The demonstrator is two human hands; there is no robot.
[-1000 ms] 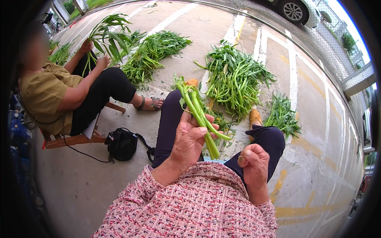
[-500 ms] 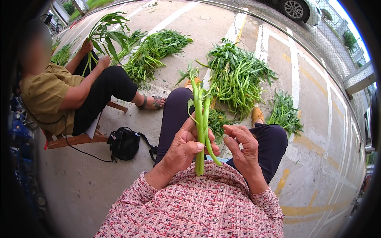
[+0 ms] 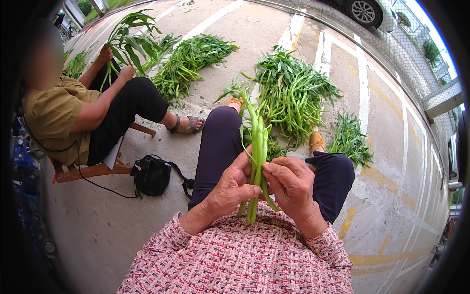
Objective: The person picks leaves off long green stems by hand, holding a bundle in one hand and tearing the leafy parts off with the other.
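Several thick green stems of water spinach (image 3: 259, 153) stand upright in front of my chest, a few small leaves at their top. My left hand (image 3: 230, 188) is closed around their lower part, its thumb lying across the front and the cut ends poking out below. My right hand (image 3: 292, 185) pinches at the right side of the same stems with thumb and forefinger. One thinner stem slants out low between the two hands. What exactly lies between the right fingertips is partly hidden.
Beyond my knees lies a large heap of water spinach (image 3: 293, 93), with a smaller pile (image 3: 351, 139) to its right and another heap (image 3: 191, 63) farther left. A person (image 3: 63, 108) sits at left on a wooden stool (image 3: 93, 171), holding leafy stems. A black bag (image 3: 152, 175) rests on the ground.
My right hand has moved left from beside the stems and now pinches them. The stems have shifted slightly right and lower in my left hand.
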